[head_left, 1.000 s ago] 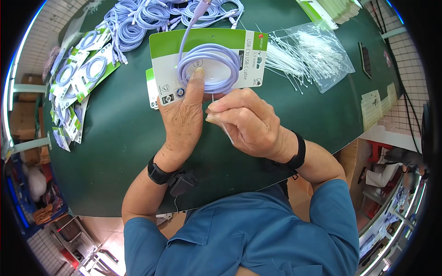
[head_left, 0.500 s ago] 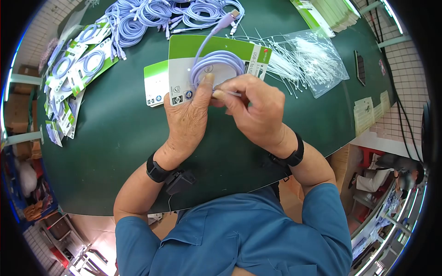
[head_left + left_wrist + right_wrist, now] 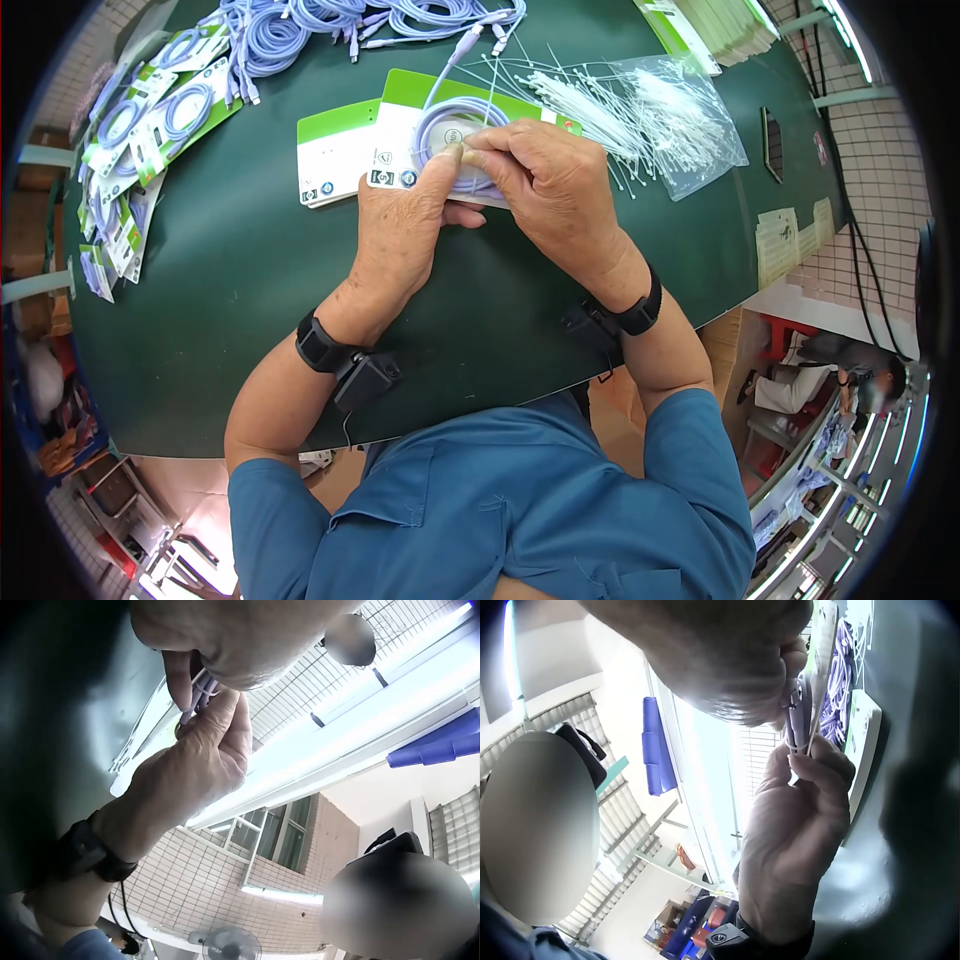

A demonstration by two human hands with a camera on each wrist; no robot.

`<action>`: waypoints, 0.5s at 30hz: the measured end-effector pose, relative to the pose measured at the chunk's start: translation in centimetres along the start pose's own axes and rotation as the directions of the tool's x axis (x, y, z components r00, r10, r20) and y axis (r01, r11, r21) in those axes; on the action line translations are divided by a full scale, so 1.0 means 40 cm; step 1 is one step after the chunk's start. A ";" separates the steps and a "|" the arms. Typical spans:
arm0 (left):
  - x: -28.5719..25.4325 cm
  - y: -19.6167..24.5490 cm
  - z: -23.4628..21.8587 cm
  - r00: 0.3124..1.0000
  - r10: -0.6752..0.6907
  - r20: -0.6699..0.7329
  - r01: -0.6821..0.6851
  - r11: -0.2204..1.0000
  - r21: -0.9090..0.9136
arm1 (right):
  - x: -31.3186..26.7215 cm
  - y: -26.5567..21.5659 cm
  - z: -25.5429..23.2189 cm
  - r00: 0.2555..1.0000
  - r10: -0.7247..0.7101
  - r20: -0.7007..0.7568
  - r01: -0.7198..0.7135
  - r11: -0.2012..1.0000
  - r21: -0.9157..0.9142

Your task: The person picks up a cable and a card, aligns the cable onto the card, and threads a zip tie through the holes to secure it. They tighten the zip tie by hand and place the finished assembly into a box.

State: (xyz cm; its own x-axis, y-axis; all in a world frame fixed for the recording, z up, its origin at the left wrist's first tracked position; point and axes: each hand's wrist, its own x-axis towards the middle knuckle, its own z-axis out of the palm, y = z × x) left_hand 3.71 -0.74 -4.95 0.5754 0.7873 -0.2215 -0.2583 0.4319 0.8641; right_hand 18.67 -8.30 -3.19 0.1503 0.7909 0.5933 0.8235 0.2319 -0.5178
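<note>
A white and green card point(image 3: 400, 110) bears a coiled lilac cable point(image 3: 430, 125) whose plug end point(image 3: 466, 45) sticks up over the top edge. My left hand point(image 3: 400, 230) grips the card's lower edge, thumb on the coil. My right hand point(image 3: 560, 190) pinches a thin white tie point(image 3: 492, 92) at the coil, its tail pointing up between the coil and the loose ties. In the right wrist view the tie point(image 3: 799, 748) loops round the cable strands point(image 3: 800, 712). Under the left side of the held card, more cards point(image 3: 335, 160) lie on the table.
Loose lilac cables point(image 3: 275, 40) lie at the back left, and carded cables point(image 3: 135, 140) are heaped at the left. White ties point(image 3: 590, 110) spill from a clear bag point(image 3: 700, 140). A card stack point(image 3: 725, 30), a phone point(image 3: 772, 145) and paper strips point(image 3: 778, 245) are at the right.
My right fingers have come up onto the coil, and the tie that pointed down, then sideways, now points upward. The card has tilted, and more of the cards beneath it shows.
</note>
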 end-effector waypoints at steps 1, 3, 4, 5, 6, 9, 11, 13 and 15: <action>0.000 -0.001 0.000 1.000 -0.013 -0.002 0.013 1.000 -0.020 | 0.001 0.001 -0.003 1.000 -0.001 0.004 0.001 1.000 0.000; -0.003 -0.004 -0.003 1.000 -0.004 0.009 0.004 1.000 -0.001 | 0.003 0.003 -0.010 0.998 -0.055 0.025 0.056 0.998 -0.023; -0.004 -0.004 -0.005 1.000 0.006 0.023 -0.006 1.000 0.022 | 0.005 0.004 -0.011 0.996 -0.083 0.035 0.084 0.996 -0.035; -0.003 -0.004 -0.006 0.999 0.019 0.035 -0.021 0.999 0.040 | 0.009 0.004 -0.012 0.995 -0.091 0.041 0.092 0.995 -0.036; -0.005 -0.003 -0.006 0.999 0.023 0.034 -0.024 0.999 0.036 | 0.008 0.003 -0.012 0.993 -0.113 0.022 0.114 0.993 -0.044; -0.012 0.001 -0.002 0.984 0.159 0.079 -0.171 0.971 0.169 | 0.006 -0.002 -0.017 0.987 -0.161 -0.015 0.159 0.985 -0.063; -0.015 0.006 0.001 0.982 0.175 0.073 -0.184 0.971 0.151 | 0.006 -0.007 -0.028 0.976 -0.219 -0.019 0.217 0.974 -0.066; -0.016 0.014 0.005 0.978 0.201 0.062 -0.207 0.971 0.122 | 0.010 -0.014 -0.039 0.968 -0.252 -0.021 0.250 0.966 -0.069; -0.018 0.022 0.009 0.977 0.204 0.057 -0.209 0.972 0.107 | 0.014 -0.026 -0.049 0.952 -0.307 -0.007 0.306 0.949 -0.082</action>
State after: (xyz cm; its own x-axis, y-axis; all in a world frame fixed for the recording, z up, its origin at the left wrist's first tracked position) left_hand 3.38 -1.08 -3.87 0.5538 0.8325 -0.0151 -0.2882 0.2086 0.9346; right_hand 18.98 -9.22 -1.11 -0.1062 0.6775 0.7278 0.8720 0.4152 -0.2592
